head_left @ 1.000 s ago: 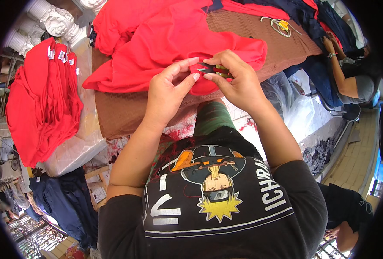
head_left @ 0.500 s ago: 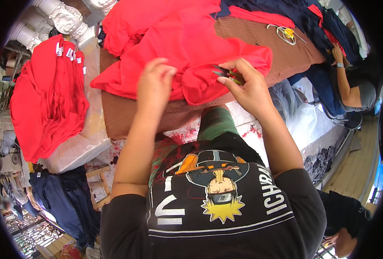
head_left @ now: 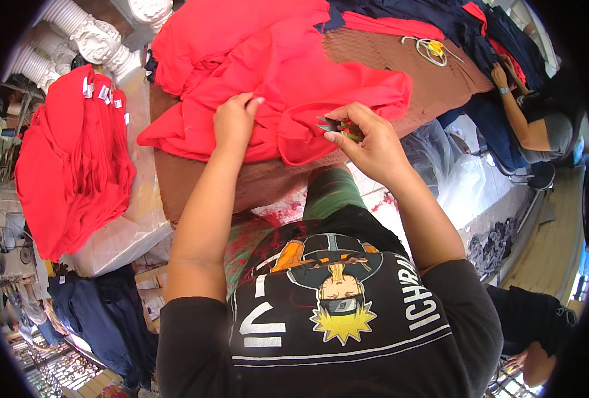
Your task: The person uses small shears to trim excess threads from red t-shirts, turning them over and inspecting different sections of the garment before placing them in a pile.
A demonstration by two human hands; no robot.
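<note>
snips (head_left: 340, 127) are clamped in the fingers of the right hand (head_left: 368, 140); the red cloth (head_left: 288, 79) is bunched on the table (head_left: 367, 50) beneath; whether cloth is pinched by the curled fingers of the left hand (head_left: 233, 125) cannot be told

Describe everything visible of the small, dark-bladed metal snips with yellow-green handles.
The small, dark-bladed metal snips have two pointed blades, parted at the tips and aimed left; yellow-green shows on the handles. The bare right hand holds them between thumb and fingers, partly covering them. They show against the red cloth garment; contact is unclear.
</note>
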